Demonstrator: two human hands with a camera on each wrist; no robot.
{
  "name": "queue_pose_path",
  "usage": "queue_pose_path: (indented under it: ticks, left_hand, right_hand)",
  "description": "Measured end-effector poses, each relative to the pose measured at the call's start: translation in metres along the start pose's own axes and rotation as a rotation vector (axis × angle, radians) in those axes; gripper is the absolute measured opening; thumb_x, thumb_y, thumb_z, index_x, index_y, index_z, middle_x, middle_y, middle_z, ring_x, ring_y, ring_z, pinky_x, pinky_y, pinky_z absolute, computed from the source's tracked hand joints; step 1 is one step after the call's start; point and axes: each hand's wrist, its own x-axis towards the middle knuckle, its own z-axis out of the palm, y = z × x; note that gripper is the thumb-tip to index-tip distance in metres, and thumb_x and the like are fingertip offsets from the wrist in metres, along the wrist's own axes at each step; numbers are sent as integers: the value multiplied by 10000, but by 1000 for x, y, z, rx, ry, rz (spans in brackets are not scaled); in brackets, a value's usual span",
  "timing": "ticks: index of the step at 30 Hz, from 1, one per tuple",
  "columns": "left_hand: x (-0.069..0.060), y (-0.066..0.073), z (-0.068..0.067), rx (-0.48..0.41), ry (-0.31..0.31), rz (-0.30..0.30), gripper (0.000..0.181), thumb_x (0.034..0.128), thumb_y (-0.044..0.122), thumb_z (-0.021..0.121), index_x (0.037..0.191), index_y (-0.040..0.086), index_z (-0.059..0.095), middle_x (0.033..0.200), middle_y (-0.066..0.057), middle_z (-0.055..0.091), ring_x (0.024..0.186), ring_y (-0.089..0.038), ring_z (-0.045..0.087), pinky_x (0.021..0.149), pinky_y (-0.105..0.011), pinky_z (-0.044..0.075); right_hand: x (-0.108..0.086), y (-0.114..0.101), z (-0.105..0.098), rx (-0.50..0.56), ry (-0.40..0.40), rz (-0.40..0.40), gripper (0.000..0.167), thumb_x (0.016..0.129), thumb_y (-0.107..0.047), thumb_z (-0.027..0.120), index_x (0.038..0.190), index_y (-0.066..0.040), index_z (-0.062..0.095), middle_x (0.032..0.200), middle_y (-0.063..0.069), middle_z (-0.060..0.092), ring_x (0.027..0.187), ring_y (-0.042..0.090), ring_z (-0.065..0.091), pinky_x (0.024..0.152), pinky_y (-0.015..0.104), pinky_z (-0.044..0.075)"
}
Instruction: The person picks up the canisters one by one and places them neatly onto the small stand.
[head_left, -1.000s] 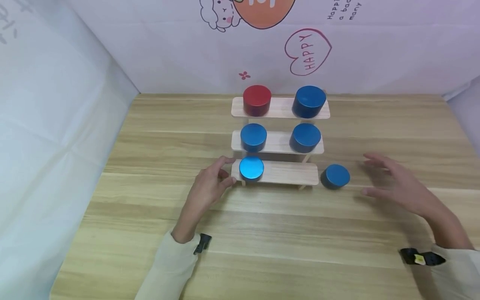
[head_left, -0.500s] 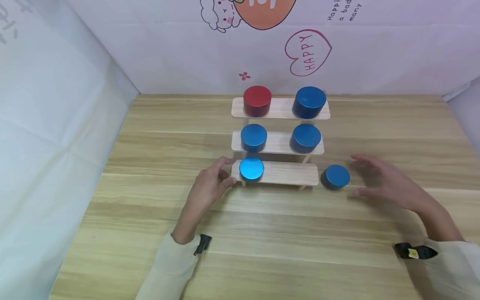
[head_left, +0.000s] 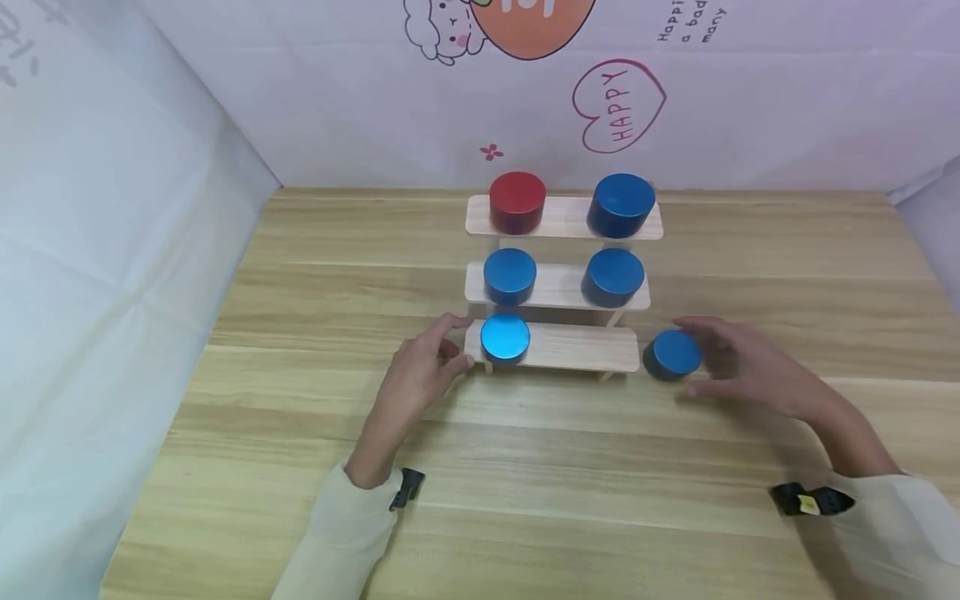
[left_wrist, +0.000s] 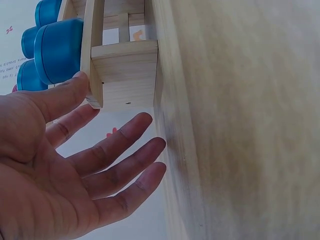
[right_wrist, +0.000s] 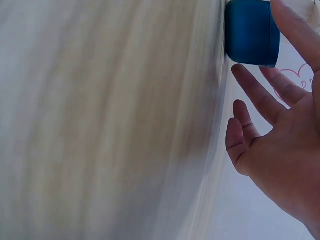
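A three-step wooden display rack (head_left: 577, 346) holds round lidded tins. My left hand (head_left: 414, 372) pinches the left end of its lowest step between thumb and index finger; in the left wrist view the other fingers of the left hand (left_wrist: 85, 165) are spread. Close by, a light blue tin (head_left: 505, 337) stands on that step. Right of the rack, another blue tin (head_left: 674, 353) stands on the table. My right hand (head_left: 757, 371) has its thumb and fingers spread at this tin's right side. In the right wrist view the tin (right_wrist: 251, 32) lies between thumb and fingers, with no clear grip.
On the middle step stand two blue tins, one left (head_left: 510, 275) and one right (head_left: 613, 277). The top step bears a red tin (head_left: 517, 202) and a dark blue tin (head_left: 622, 204). A printed white cloth (head_left: 360, 100) hangs behind the wooden table (head_left: 570, 483).
My right hand has moved left across the table, up to the blue tin beside the rack. The left hand stays at the rack's end, and the tins have not moved.
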Motion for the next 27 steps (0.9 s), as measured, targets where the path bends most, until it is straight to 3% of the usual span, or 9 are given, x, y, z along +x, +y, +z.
queue_pose_path:
  ticks: [11,20,27]
  left_hand:
    - [-1,0,0,-6,-1,4,488,910,126,754,1362,191,582,1004,-66,706,905,-237,642,769,-402,519]
    - [-1,0,0,4,8,7,486,907,128,756,1359,188,585,987,-61,709,887,-234,642,764,-404,516]
    - [-1,0,0,2,8,3,484,911,131,753,1361,189,586,999,-65,709,903,-236,646,766,-406,518]
  right_hand:
    - [5,-5,3,0,17,46,642,804,-183,863,1344,-20,556,1255,136,601,1109,327,548,866,210,403]
    - [4,-7,3,3,28,87,619,818,-155,846,1338,-7,545,1266,179,575,1126,378,503,890,592,409]
    - [-1,-12,4,22,55,122,623,846,-185,826,1367,-17,529,1321,198,551,1148,407,505,892,625,408]
